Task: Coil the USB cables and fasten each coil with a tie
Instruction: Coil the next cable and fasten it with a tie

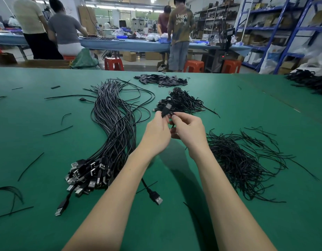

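Observation:
Above the green table (39, 142), my left hand (157, 131) and my right hand (188, 130) together hold a coiled black USB cable (166, 109), its metal plug sticking up between the fingertips. My right fingers pinch something thin at the coil; I cannot tell whether it is a tie. A long bundle of uncoiled USB cables (115, 124) lies to the left, plugs heaped near me. Fastened coils (182, 101) are piled just beyond my hands. Loose black ties (241, 160) lie spread on the right.
A heap of small flat black pieces (162, 80) lies at the table's far side. Stray ties and a loose USB plug (157, 198) are scattered on the mat. More black cables (310, 82) sit far right. People work at a blue table (120, 43) behind; red stools stand there.

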`<state>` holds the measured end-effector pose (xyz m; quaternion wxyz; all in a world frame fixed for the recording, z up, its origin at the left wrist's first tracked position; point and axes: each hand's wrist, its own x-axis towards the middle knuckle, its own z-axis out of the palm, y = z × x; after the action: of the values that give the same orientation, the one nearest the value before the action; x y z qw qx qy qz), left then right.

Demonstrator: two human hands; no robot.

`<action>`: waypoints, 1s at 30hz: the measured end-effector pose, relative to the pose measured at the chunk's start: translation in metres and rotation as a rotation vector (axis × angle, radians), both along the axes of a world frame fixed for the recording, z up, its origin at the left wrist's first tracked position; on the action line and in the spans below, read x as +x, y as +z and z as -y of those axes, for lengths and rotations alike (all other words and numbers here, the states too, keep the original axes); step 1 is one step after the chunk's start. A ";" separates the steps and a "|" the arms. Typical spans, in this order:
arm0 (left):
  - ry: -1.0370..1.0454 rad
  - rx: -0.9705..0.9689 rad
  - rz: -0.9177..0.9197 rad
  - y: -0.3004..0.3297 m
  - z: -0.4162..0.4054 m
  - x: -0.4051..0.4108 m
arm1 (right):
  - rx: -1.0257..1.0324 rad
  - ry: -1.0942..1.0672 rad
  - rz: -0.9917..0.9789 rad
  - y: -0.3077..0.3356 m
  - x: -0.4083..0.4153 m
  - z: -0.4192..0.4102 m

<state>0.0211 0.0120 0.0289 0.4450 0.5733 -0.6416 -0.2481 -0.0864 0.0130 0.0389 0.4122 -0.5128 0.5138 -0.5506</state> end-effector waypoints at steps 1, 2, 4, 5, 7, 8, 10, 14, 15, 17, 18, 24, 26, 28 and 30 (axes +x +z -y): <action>-0.023 0.039 -0.080 0.000 0.001 0.001 | 0.009 0.011 -0.026 -0.001 -0.002 0.000; -0.051 0.076 -0.169 0.001 0.002 0.002 | 0.023 0.031 -0.044 -0.002 -0.003 0.000; -0.102 0.131 -0.275 0.002 0.004 0.005 | 0.072 0.115 -0.045 -0.003 -0.006 -0.002; -0.123 0.152 -0.298 0.003 0.004 0.007 | 0.096 0.174 -0.037 -0.003 -0.008 -0.002; -0.208 0.192 -0.429 0.004 0.004 0.012 | 0.150 0.291 -0.047 0.000 -0.014 -0.001; -0.282 0.221 -0.562 0.004 0.004 0.013 | 0.181 0.351 -0.061 0.001 -0.019 0.000; -0.441 0.284 -0.804 0.008 0.002 0.018 | 0.226 0.453 -0.059 0.004 -0.026 -0.001; -0.481 0.318 -0.761 0.007 0.005 0.028 | 0.188 0.321 -0.103 0.001 -0.026 0.000; -0.408 0.307 -0.648 0.005 0.006 0.028 | 0.163 0.253 -0.157 0.001 -0.025 0.000; -0.237 0.268 -0.434 0.001 0.008 0.023 | 0.125 0.211 -0.167 0.000 -0.022 0.002; -0.161 0.239 -0.342 -0.001 0.008 0.020 | 0.112 0.217 -0.103 0.000 -0.019 0.001; -0.168 0.230 -0.279 -0.002 0.003 0.009 | 0.013 0.133 -0.014 -0.001 -0.013 0.001; -0.249 0.273 -0.416 0.002 -0.001 0.008 | -0.012 0.120 -0.071 -0.003 -0.014 0.001; -0.268 0.301 -0.443 0.004 -0.002 0.010 | -0.051 0.102 -0.164 -0.005 -0.015 0.001; -0.241 0.309 -0.392 0.004 -0.002 0.011 | -0.083 0.091 -0.331 -0.004 -0.015 0.001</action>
<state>0.0323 0.0144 0.0331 0.4352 0.4949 -0.5613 -0.5006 -0.1012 0.0117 0.0352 0.3250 -0.6358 0.5278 -0.4599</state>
